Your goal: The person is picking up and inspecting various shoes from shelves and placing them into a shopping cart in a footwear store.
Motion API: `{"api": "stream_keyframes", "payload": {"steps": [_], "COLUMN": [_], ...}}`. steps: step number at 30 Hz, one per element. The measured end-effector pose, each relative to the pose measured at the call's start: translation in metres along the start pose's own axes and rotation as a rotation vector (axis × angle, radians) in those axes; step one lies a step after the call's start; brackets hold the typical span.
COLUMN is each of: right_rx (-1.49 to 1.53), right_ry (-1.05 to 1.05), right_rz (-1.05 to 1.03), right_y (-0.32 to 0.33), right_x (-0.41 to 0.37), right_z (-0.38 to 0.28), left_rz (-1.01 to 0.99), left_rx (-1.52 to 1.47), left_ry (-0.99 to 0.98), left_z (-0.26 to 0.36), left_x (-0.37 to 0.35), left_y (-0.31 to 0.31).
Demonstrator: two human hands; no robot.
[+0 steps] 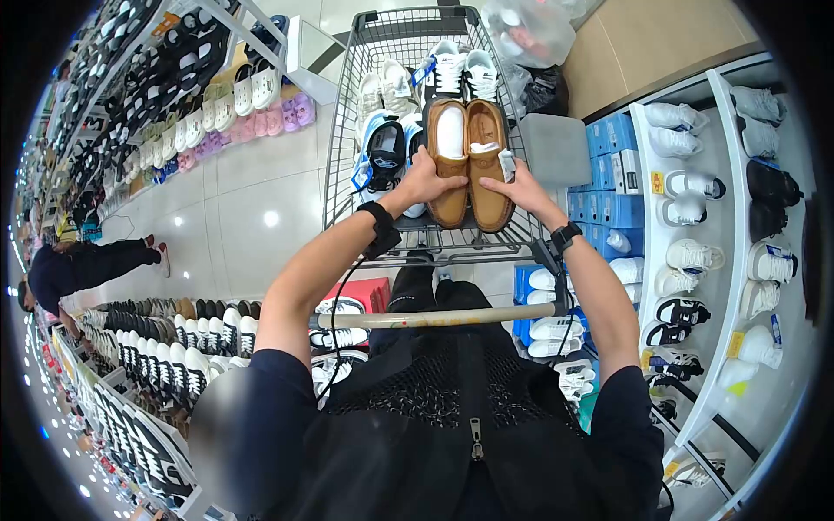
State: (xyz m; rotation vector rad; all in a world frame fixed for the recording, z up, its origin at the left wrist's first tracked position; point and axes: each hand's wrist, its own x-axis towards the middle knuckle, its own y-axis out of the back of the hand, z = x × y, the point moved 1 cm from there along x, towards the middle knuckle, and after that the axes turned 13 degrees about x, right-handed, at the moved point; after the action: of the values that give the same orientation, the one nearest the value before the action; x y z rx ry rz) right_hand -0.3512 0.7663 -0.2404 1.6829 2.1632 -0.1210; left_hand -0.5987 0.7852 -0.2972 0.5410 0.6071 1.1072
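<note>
A pair of tan loafers (447, 195) lies side by side over the near part of a wire shopping cart (334, 165), toes toward me. My left hand (427, 182) grips the left shoe's outer side, thumb across its top. On the other side, my right hand (519, 189) holds the right shoe, its thumb on the upper. A white tag (506, 163) shows by the right hand. Beyond the loafers are black-and-white sneakers (447, 71) with a blue tag. White shoes (383, 87) and a black-and-blue pair (385, 143) lie at the cart's left.
The cart's handle (434, 318) crosses in front of my body. Shelves of shoes (708, 260) and stacked blue boxes (608, 200) stand at right. Racks of clogs (195, 126) line the upper left. Another person (87, 273) stands at far left, beside rows of sneakers (165, 352).
</note>
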Motion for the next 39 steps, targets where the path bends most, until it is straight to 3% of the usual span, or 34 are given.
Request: {"api": "stream_keyframes", "payload": {"steps": [5,7,11,13,15,20,22,24,28,30,34,36,38,39], "right_rx": [0.129,-0.075,-0.070,-0.087,-0.062,0.043,-0.268,-0.247,-0.095,-0.133,-0.377,-0.433,-0.546,-0.523], "right_ry": [-0.075,-0.093,0.017,-0.179,-0.147,-0.144,-0.084,-0.018,0.042,0.061,0.140,0.047,0.091,0.153], "right_rz": [-0.071,-0.121,-0.087,-0.217,-0.180,-0.104,-0.002,-0.079,-0.324,-0.405,-0.617,-0.695,-0.501,-0.448], "right_y": [0.004,0.010,0.011,0.013,0.013,0.019,0.023,0.026,0.014,0.007,-0.013,-0.026,-0.033,-0.033], "right_x": [0.016,0.017,0.020,0.012,0.008,-0.016,-0.027,-0.046,-0.122,-0.153,-0.195,-0.209,-0.223,-0.227], "right_z": [0.014,0.017,0.030,0.012,0.013,0.001,-0.002,-0.006,-0.051,-0.047,-0.023,-0.021,-0.014,-0.010], "left_rz": [-0.161,-0.185,-0.200,-0.247,-0.228,-0.199,-0.299,-0.308,-0.207,0.043,0.090,0.157,0.237,0.174], "left_rx": [0.180,0.227,0.356,0.404,0.559,0.628,0.585,0.593,0.406,0.241,-0.037,0.071,0.190,0.443], "left_ry": [0.204,0.177,0.150,0.178,0.158,0.182,0.194,0.223,0.031,-0.168,-0.007,0.118,0.149,0.120], "left_z": [0.038,0.036,0.043,0.044,0.044,0.047,0.052,0.057,0.064,0.083,0.112,0.107,0.086,0.071], "left_x": [-0.006,-0.003,-0.004,-0.001,0.003,0.005,-0.001,-0.015,-0.076,-0.125,-0.226,-0.267,-0.296,-0.307], "left_y": [0.023,0.010,-0.002,-0.004,-0.004,-0.012,-0.001,0.006,0.034,0.058,0.079,0.071,0.056,0.049]}}
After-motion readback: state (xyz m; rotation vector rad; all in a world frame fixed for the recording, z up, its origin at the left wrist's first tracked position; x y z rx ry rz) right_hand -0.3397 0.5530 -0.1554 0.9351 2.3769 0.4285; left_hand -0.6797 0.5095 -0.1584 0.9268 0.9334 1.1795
